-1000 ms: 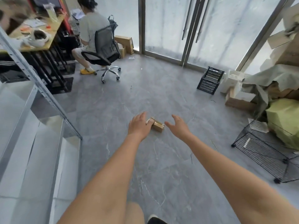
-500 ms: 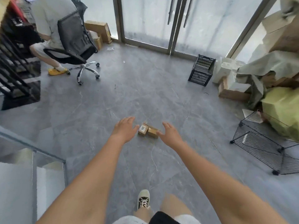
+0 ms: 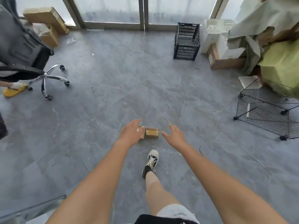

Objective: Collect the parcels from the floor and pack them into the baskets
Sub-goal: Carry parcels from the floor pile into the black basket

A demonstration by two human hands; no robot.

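Two small brown cardboard parcels lie side by side on the grey floor. The right parcel (image 3: pixel 152 133) is in full sight; the left parcel (image 3: pixel 141 130) is mostly hidden behind my left hand (image 3: pixel 131 134). That hand hovers over it with fingers spread, holding nothing. My right hand (image 3: pixel 175 136) is open too, just right of the right parcel and apart from it. A black plastic basket (image 3: pixel 186 40) stands far back by the glass doors.
A black wire-mesh cage on casters (image 3: pixel 265 110) sits at the right. Piled boxes and paper-wrapped bundles (image 3: pixel 262 38) fill the back right. A person's office chair (image 3: pixel 30 62) is at the left, cardboard boxes (image 3: pixel 47 18) behind it. My foot (image 3: pixel 151 162) is just before the parcels.
I have stepped closer and the view has tilted down. Both hands have come nearer the parcels; my left hand now covers the left one. My foot has come forward.
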